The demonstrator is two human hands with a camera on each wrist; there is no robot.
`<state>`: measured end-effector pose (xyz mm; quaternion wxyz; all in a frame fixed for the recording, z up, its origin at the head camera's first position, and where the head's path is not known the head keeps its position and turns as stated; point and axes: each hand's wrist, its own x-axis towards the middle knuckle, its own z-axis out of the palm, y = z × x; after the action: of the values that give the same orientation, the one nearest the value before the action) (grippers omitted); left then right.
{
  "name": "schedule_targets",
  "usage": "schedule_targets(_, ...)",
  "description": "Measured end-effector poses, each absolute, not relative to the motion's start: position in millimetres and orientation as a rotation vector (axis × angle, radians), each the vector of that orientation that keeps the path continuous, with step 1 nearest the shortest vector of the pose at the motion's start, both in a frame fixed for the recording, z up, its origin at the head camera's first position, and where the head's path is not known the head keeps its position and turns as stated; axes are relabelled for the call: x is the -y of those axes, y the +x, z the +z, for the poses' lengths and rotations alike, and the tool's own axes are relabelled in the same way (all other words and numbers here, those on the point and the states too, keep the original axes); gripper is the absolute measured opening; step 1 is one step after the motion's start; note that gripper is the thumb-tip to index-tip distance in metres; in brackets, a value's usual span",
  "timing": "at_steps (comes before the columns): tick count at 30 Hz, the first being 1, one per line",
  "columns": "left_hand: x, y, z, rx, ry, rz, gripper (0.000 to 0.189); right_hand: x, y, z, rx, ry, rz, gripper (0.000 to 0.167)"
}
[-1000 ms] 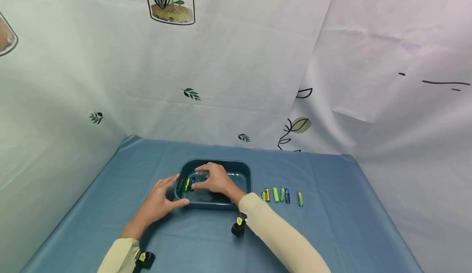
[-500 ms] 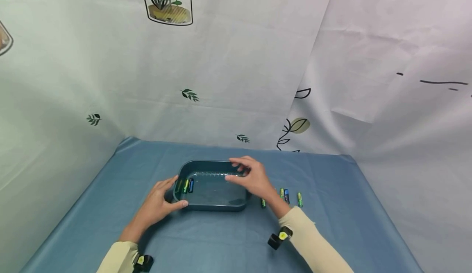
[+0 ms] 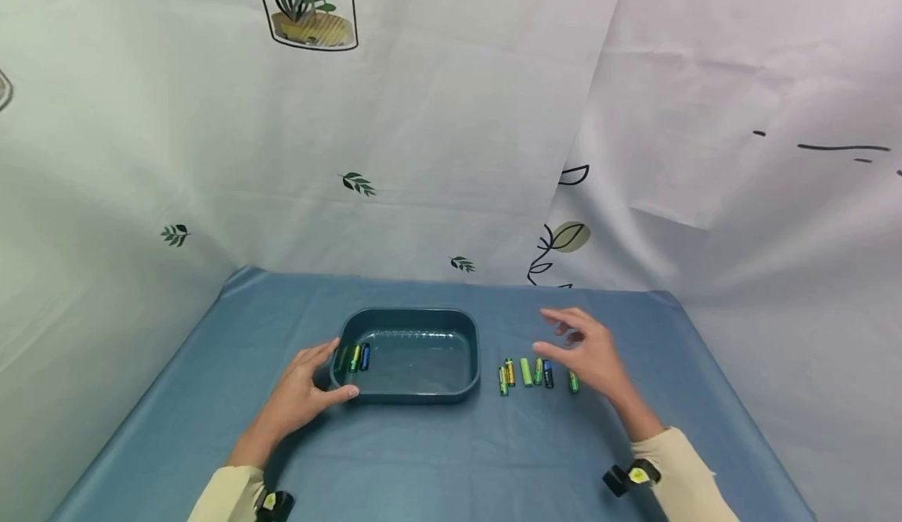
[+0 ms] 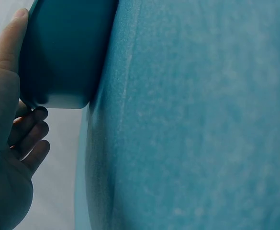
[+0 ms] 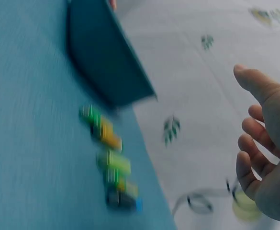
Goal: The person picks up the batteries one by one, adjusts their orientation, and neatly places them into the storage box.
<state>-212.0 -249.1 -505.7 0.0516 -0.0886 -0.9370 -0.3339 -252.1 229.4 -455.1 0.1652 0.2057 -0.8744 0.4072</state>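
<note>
A dark teal rectangular tray (image 3: pixel 416 393) stands on the table. My left hand (image 3: pixel 299 389) holds its left end, thumb along the near rim and fingers at the end wall; the index finger is partly hidden in the left wrist view. Inside the tray's left end lie a green battery (image 3: pixel 355 358) and a blue battery (image 3: pixel 365 357) side by side. My right hand (image 3: pixel 588 350) hovers with bare, parted fingers over the table's right side. Below its palm, a green battery (image 3: pixel 574 383) is partly covered. The right wrist view shows this hand (image 5: pixel 269 143) holding nothing.
Right of the tray, several batteries lie in a loose row, among them a yellow one (image 3: pixel 510 372), a lime one (image 3: pixel 525 372) and a dark blue one (image 3: pixel 548 374). A blue cloth (image 3: pixel 423 459) covers the table, and white printed fabric (image 3: pixel 423 115) hangs behind.
My right hand has drawn out of the tray and swung right, past the row of batteries, its fingers bare. The left hand has stayed at the tray's left end.
</note>
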Motion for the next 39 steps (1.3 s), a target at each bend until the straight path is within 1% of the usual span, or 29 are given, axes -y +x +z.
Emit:
schedule_targets(7, 249, -214, -508, 2.854, -0.264, -1.014, 0.102, -290, -245, -484, 2.555, 0.496, 1.083, 0.051)
schedule_targets(12, 247, -215, -506, 2.871, -0.249, -1.011, 0.103, -309, -242, -503, 2.611, 0.516, 1.062, 0.051)
schedule_targets(18, 247, -215, -506, 2.867, -0.245, -1.001, 0.102, -313, -242, -517, 2.713, 0.521, 1.007, 0.058)
schedule_targets(29, 247, -215, -508, 2.854, -0.252, -1.004, 0.102, -311, -244, -522, 2.831, 0.527, 0.912, 0.067)
schedule_targets(39, 247, -214, -508, 2.868, -0.234, -1.011, 0.103, -312, -246, -530, 2.889, 0.537, 0.899, 0.068)
